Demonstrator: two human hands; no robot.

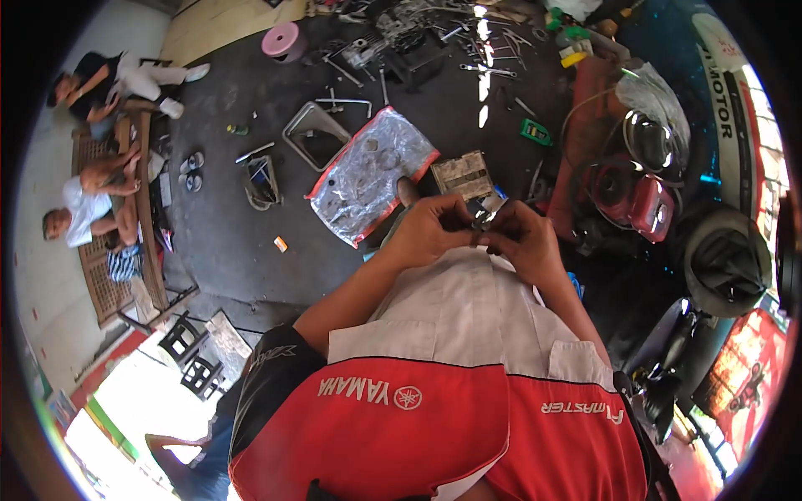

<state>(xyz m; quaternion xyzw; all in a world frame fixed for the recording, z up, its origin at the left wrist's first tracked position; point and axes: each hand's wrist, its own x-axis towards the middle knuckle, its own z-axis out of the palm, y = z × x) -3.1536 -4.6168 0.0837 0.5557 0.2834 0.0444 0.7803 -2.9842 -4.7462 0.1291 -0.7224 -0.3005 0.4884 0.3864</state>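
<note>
My left hand and my right hand meet in front of my chest, their fingers closed in a pinch. Between the fingertips is a small metal part, greyish and partly covered by the fingers. Its exact kind is too small to tell. Just beyond the hands, a worn brown cardboard box lies on the floor. To its left a silver plastic sheet with a red-orange border is spread out, stained and dotted with little dark pieces.
Wrenches and engine parts are scattered at the far side. A pink stool, a metal tray and a green bottle stand around. On the right is a red air compressor. Two people sit on a wooden bench at left.
</note>
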